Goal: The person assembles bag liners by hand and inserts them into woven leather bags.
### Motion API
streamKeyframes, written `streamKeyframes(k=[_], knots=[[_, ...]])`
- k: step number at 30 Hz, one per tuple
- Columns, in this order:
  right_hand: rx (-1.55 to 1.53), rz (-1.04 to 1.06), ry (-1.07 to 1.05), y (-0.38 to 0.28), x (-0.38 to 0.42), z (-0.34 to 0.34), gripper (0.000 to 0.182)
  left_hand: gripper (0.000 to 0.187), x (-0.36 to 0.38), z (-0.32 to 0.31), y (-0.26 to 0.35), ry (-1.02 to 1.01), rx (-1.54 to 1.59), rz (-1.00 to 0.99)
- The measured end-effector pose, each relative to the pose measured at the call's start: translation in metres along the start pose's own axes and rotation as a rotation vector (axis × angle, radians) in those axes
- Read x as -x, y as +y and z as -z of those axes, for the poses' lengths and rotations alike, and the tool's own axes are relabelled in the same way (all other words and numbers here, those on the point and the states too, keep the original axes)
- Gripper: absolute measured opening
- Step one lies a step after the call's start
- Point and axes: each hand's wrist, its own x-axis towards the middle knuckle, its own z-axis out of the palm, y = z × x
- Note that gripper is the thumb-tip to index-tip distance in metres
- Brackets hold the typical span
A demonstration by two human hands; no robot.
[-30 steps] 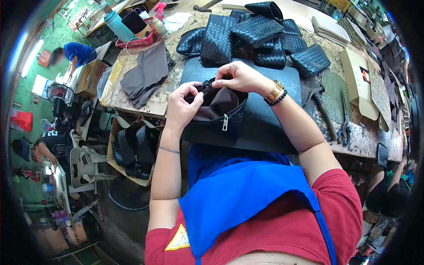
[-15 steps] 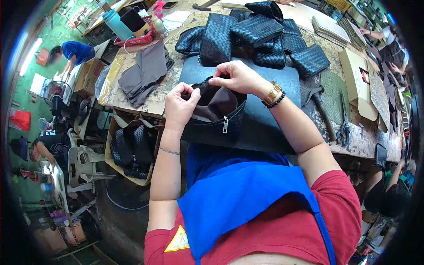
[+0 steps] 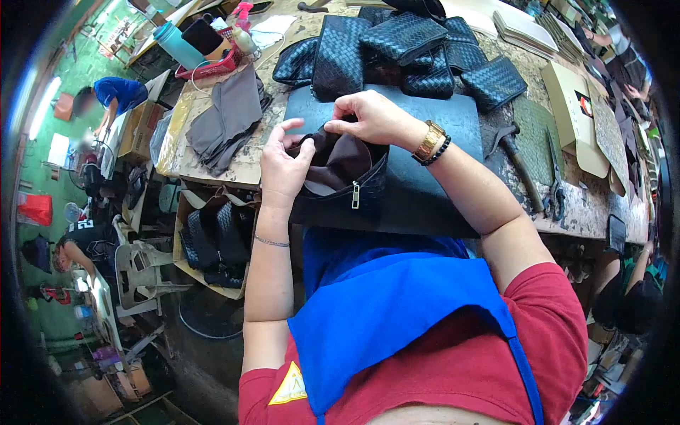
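Note:
A black pouch [image 3: 338, 207] stands with its mouth gaping on a dark board [image 3: 432, 170] at the table's front edge. Its brown lining [image 3: 340, 172] shows inside, and a silver zipper pull [image 3: 355, 194] hangs from the near rim. My left hand [image 3: 285, 166] holds the left side of the rim between thumb and fingers; some fingertips are hidden behind the edge. At the far rim, my right hand [image 3: 375, 119] pinches the edge with thumb and forefinger.
Several black woven pouches [image 3: 404, 41] are piled behind the board. Brown cloth pieces [image 3: 227, 117] lie left; a hammer [image 3: 520, 166] and scissors [image 3: 554, 177] lie right. A box [image 3: 212, 237] of woven pieces stands below the table's left edge. Other people work farther off.
My left forefinger has lifted a little away from the thumb. The right hand keeps its pinch on the rim. The view has shifted slightly.

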Motion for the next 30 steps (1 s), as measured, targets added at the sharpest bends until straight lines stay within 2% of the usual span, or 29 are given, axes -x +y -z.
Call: streamKeyframes(k=[4,14,27,30], knots=[[0.005,0.040,0.027,0.005,0.000,-0.003,0.031,0.023,-0.001,0.002,0.013,-0.108,-0.181,0.040],[0.045,-0.039,0.126,-0.011,0.023,0.010,0.022,0.019,-0.011,-0.002,-0.001,-0.053,-0.269,-0.048],[0.067,-0.087,0.100,-0.005,0.013,0.010,0.024,0.019,-0.013,-0.005,0.002,-0.109,-0.287,0.039],[-0.067,-0.014,0.205,-0.001,0.013,0.007,0.025,0.019,-0.017,-0.002,0.005,-0.183,-0.267,0.050]])
